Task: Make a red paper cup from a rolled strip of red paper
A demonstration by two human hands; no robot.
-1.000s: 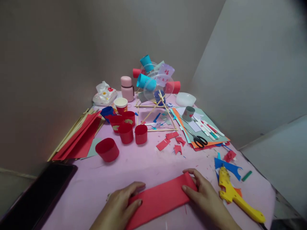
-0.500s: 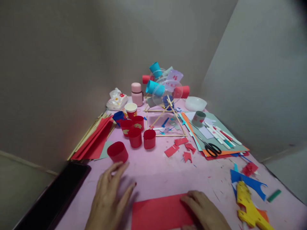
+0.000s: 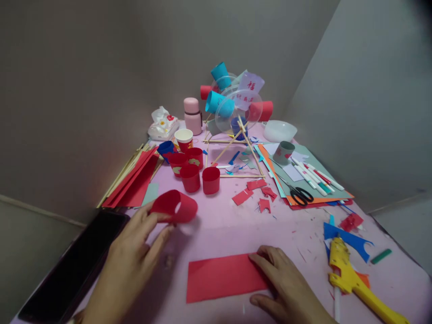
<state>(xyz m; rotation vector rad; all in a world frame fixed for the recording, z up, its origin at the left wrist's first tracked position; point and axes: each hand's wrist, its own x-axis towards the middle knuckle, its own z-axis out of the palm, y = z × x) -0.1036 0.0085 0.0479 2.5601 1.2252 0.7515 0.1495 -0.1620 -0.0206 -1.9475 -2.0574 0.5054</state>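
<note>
My left hand [image 3: 137, 247] holds a red paper ring [image 3: 187, 209], pinched at its near left wall and tilted over the table. The ring's open end shows on its left side. A red paper strip [image 3: 222, 279] lies flat in front of me. Resting on the strip's right end is my right hand [image 3: 283, 283], thumb and fingers apart, covering that corner. Beyond the held ring stand more red paper cups, among them a plain one [image 3: 211, 181] and another beside it [image 3: 190, 178].
A yellow glue gun [image 3: 349, 274] lies at the right by blue paper scraps. Scissors [image 3: 301, 195] and several markers [image 3: 313, 177] rest on stacked paper. A phone [image 3: 74, 265] lies left. Behind stands a stick frame [image 3: 248, 144] bearing paper cups; red sheets [image 3: 135, 184] lie left.
My left hand has reached forward, taken hold of the nearest red paper ring and tilted it toward the right. My right hand stays on the strip. The view has tipped slightly downward.
</note>
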